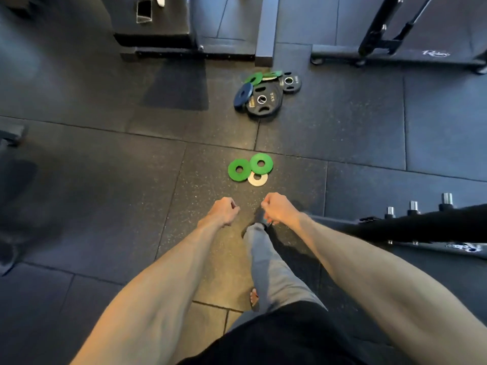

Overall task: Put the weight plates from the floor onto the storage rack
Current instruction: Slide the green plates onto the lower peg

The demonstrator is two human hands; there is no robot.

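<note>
Two small green plates (239, 169) (261, 163) and a small white plate (257, 179) lie together on the floor just ahead of my hands. Farther off sits a pile: a black 5 kg plate (264, 101), a blue plate (243, 94), a smaller black plate (290, 82) and green plates (253, 78). My left hand (224, 209) and my right hand (276, 206) hang side by side above the floor, fingers curled, holding nothing. The storage rack (421, 222) with chrome pegs stands at my right.
My leg in grey trousers (266, 262) steps forward between my arms. A black box platform (155, 25) and a post (267, 30) stand at the back. Another machine base on wheels (395, 55) is at the back right. The floor is dark rubber tile.
</note>
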